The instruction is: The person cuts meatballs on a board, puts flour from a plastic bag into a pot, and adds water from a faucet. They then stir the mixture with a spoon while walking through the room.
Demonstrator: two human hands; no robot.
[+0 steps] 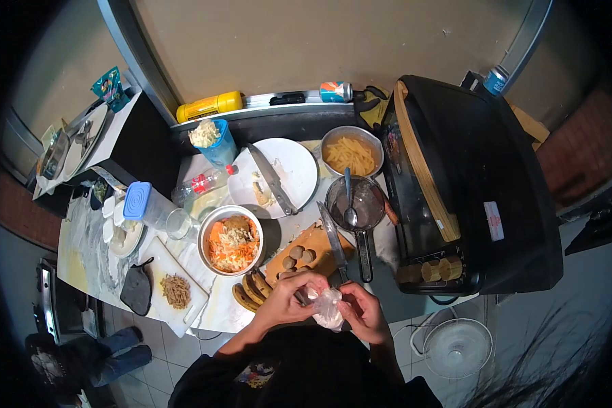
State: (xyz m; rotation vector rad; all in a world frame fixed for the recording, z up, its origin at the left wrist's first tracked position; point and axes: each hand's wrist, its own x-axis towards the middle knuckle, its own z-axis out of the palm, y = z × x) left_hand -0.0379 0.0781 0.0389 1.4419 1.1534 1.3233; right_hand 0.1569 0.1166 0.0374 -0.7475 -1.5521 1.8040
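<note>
Close to my body, a small clear plastic bag (pixel 328 310) with something whitish in it is pinched between both hands. My left hand (pixel 291 299) grips its left side, while the fingers of my right hand (pixel 364 313) close on its right edge. Just beyond them lies a wooden board (pixel 285 262) bearing several round brown balls (pixel 297 257). A knife (pixel 333 234) rests across the board's right end. Left of my left hand sit bananas (pixel 250 291), partly covered by it. A white bowl (pixel 204 248) holds shredded orange and white vegetables.
A black toaster oven (pixel 483 190) fills the right side. Near it stand a pot of pasta (pixel 350 151) and a dark saucepan (pixel 340 197) with a spoon. A white plate (pixel 299 166) carries another knife (pixel 268 177). At left, a white cutting board (pixel 163 255) holds shredded meat. Someone's legs (pixel 119 350) show lower left.
</note>
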